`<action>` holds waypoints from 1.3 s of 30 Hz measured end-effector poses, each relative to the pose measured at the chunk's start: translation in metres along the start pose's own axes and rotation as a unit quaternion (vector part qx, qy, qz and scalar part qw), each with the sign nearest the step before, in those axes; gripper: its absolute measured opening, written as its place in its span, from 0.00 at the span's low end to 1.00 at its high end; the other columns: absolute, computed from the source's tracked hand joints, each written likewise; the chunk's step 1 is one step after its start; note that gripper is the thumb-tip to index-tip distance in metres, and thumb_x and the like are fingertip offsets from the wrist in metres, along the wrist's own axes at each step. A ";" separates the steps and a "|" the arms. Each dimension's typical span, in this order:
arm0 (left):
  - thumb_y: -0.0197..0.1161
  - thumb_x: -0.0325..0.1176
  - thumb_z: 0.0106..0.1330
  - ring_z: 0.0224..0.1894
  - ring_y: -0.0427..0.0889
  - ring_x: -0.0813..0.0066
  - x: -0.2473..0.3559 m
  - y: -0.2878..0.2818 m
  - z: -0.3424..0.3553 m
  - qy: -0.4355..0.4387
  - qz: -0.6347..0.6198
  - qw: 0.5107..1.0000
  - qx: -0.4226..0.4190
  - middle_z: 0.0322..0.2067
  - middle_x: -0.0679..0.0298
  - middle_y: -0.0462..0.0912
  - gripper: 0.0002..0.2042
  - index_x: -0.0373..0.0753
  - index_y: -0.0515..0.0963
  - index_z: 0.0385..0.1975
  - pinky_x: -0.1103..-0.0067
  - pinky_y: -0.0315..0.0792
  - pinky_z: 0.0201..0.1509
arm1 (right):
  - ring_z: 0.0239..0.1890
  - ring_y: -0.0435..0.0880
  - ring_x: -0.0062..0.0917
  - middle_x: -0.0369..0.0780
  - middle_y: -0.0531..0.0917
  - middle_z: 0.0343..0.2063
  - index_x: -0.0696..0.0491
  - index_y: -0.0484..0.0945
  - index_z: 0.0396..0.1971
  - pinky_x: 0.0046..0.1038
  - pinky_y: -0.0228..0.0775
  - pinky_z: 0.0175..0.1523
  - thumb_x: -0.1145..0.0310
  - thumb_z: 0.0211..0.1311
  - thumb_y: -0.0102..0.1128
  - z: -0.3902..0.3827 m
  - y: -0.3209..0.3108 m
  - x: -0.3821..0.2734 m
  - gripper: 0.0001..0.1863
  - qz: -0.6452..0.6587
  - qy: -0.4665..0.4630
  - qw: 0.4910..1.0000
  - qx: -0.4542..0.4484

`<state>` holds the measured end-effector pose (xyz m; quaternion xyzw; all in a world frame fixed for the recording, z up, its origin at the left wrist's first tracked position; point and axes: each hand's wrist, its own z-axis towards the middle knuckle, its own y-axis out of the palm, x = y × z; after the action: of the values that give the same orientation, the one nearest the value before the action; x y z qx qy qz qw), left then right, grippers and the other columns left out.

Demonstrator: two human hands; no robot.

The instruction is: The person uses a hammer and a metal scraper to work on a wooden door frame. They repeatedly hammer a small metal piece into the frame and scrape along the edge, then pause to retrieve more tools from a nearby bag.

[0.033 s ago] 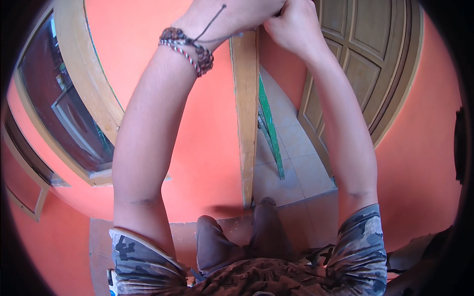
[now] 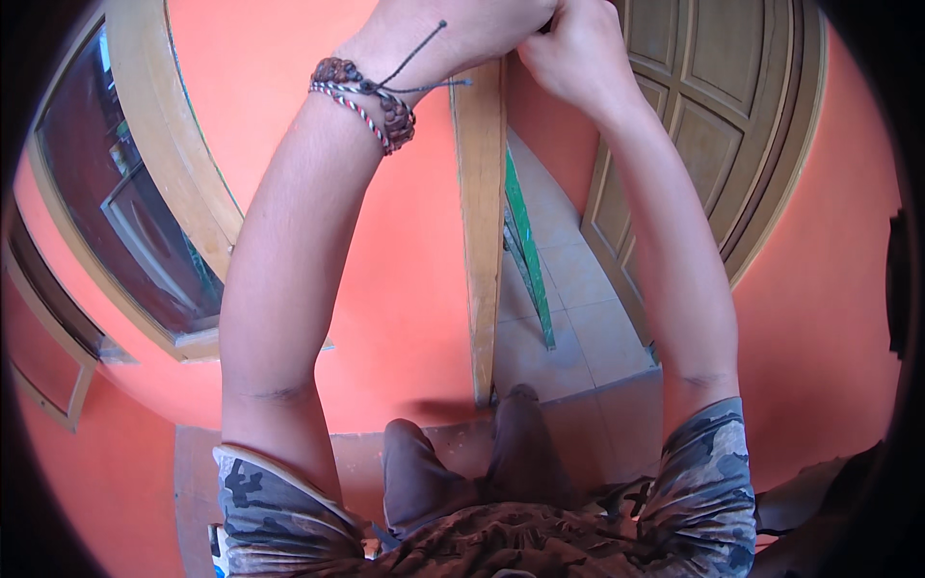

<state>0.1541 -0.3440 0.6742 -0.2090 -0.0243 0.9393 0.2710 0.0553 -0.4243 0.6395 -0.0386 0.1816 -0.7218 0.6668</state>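
Note:
Both my arms reach up to the top edge of the view, where the hands meet. My left hand is cut off there and its fingers are hidden. A brown beaded bracelet with loose dark cord ends and a red, white and black braided bracelet circle that wrist. My right hand looks closed, its thumb side against the left hand. A small dark spot shows where they touch; what is held there I cannot make out. Below the hands stands a yellowish wooden door post.
An orange-pink wall faces me, with a wood-framed window at the left. Past the post, a green-edged board stands over floor tiles. A panelled wooden door is at the right.
The loose cord ends of the left bracelet have swung downward and spread apart. Both arms and hands stay almost exactly where they were.

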 end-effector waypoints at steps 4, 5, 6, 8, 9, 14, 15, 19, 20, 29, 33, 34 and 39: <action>0.60 0.29 0.60 0.48 0.80 0.48 -0.016 0.004 0.016 -0.129 0.053 0.988 -0.062 0.46 0.45 0.78 0.29 0.41 0.59 0.62 0.65 0.74 0.51 | 0.35 0.86 0.38 0.51 0.84 0.29 0.62 0.81 0.31 0.34 0.76 0.42 0.71 0.51 0.66 0.011 -0.005 0.002 0.11 0.005 0.027 0.999 -0.022; 0.62 0.30 0.60 0.48 0.79 0.47 -0.019 -0.003 0.024 -0.165 0.092 0.978 -0.083 0.47 0.44 0.78 0.30 0.40 0.59 0.62 0.65 0.74 0.51 | 0.31 0.86 0.32 0.48 0.84 0.26 0.62 0.81 0.29 0.32 0.76 0.39 0.71 0.50 0.68 0.018 0.002 0.003 0.10 0.031 0.052 0.998 -0.027; 0.63 0.32 0.60 0.48 0.79 0.46 -0.026 -0.008 0.030 -0.172 0.118 0.972 -0.107 0.47 0.42 0.77 0.30 0.39 0.58 0.62 0.64 0.74 0.51 | 0.30 0.85 0.30 0.47 0.84 0.25 0.62 0.81 0.29 0.31 0.76 0.38 0.71 0.49 0.68 0.023 0.005 0.001 0.10 0.027 0.059 0.997 -0.031; 0.64 0.35 0.59 0.48 0.78 0.43 -0.048 -0.014 0.034 -0.182 0.151 0.961 -0.141 0.47 0.39 0.77 0.32 0.36 0.57 0.63 0.64 0.73 0.52 | 0.27 0.84 0.27 0.45 0.84 0.24 0.61 0.81 0.27 0.29 0.76 0.37 0.71 0.48 0.69 0.033 0.012 0.002 0.10 -0.005 0.076 0.996 -0.038; 0.65 0.36 0.58 0.48 0.78 0.42 -0.057 -0.016 0.032 -0.154 0.166 0.966 -0.123 0.45 0.37 0.77 0.34 0.34 0.57 0.62 0.64 0.73 0.52 | 0.26 0.84 0.26 0.43 0.84 0.23 0.62 0.80 0.24 0.28 0.76 0.36 0.72 0.47 0.70 0.035 0.015 0.001 0.10 -0.004 0.072 0.997 -0.036; 0.64 0.34 0.58 0.43 0.80 0.44 -0.038 -0.020 0.020 -0.250 0.152 0.951 -0.101 0.40 0.40 0.80 0.35 0.35 0.54 0.64 0.63 0.74 0.48 | 0.26 0.84 0.30 0.46 0.83 0.22 0.60 0.80 0.23 0.31 0.75 0.35 0.72 0.47 0.69 0.036 0.013 0.000 0.08 -0.037 0.033 0.997 -0.062; 0.64 0.33 0.57 0.42 0.81 0.44 -0.032 -0.027 0.023 -0.291 0.129 0.943 -0.099 0.38 0.41 0.80 0.36 0.35 0.53 0.64 0.63 0.75 0.47 | 0.26 0.84 0.31 0.47 0.82 0.21 0.60 0.80 0.22 0.31 0.75 0.35 0.72 0.46 0.69 0.038 0.011 -0.008 0.08 -0.055 0.031 0.995 -0.074; 0.63 0.31 0.56 0.38 0.82 0.46 -0.032 -0.047 0.015 -0.249 0.165 0.951 -0.075 0.35 0.42 0.81 0.37 0.36 0.50 0.65 0.62 0.76 0.43 | 0.27 0.84 0.33 0.49 0.81 0.21 0.60 0.80 0.22 0.33 0.74 0.35 0.72 0.47 0.68 0.038 0.015 -0.029 0.08 -0.069 0.008 0.996 -0.059; 0.63 0.31 0.56 0.37 0.82 0.46 -0.026 -0.047 0.015 -0.251 0.166 0.951 -0.077 0.34 0.42 0.81 0.38 0.36 0.50 0.65 0.63 0.76 0.42 | 0.26 0.84 0.33 0.49 0.81 0.21 0.60 0.80 0.22 0.33 0.74 0.35 0.71 0.48 0.68 0.036 0.016 -0.032 0.08 -0.068 0.010 0.996 -0.057; 0.65 0.29 0.57 0.39 0.81 0.42 -0.018 -0.063 0.004 -0.300 0.123 0.944 -0.069 0.33 0.38 0.80 0.46 0.37 0.37 0.68 0.63 0.75 0.43 | 0.25 0.84 0.27 0.46 0.82 0.19 0.61 0.81 0.23 0.30 0.74 0.34 0.74 0.54 0.63 0.028 0.018 -0.049 0.06 0.012 0.036 0.996 -0.079; 0.61 0.24 0.57 0.40 0.80 0.39 -0.009 -0.060 -0.017 -0.207 0.107 0.972 0.010 0.39 0.34 0.77 0.43 0.38 0.37 0.68 0.60 0.74 0.46 | 0.29 0.83 0.24 0.42 0.84 0.25 0.60 0.81 0.29 0.28 0.75 0.37 0.71 0.58 0.62 0.019 0.017 -0.052 0.07 0.002 0.030 0.993 -0.113; 0.60 0.23 0.57 0.40 0.80 0.38 -0.009 -0.055 -0.020 -0.172 0.102 0.979 0.031 0.40 0.34 0.76 0.43 0.38 0.37 0.68 0.60 0.74 0.46 | 0.27 0.81 0.24 0.44 0.83 0.24 0.60 0.81 0.32 0.28 0.73 0.36 0.70 0.56 0.63 0.015 0.014 -0.045 0.09 -0.046 0.022 0.995 -0.082; 0.58 0.20 0.56 0.42 0.79 0.38 0.013 -0.036 -0.002 -0.226 0.066 0.970 -0.057 0.45 0.35 0.75 0.41 0.45 0.42 0.69 0.59 0.74 0.46 | 0.29 0.83 0.29 0.47 0.84 0.27 0.58 0.82 0.37 0.29 0.73 0.38 0.64 0.54 0.66 0.008 0.003 -0.019 0.14 -0.082 0.043 0.995 -0.039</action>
<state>0.1629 -0.3068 0.6733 -0.0078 -0.1250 0.9750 0.1837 0.0621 -0.4076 0.6495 -0.0483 0.2344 -0.7675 0.5948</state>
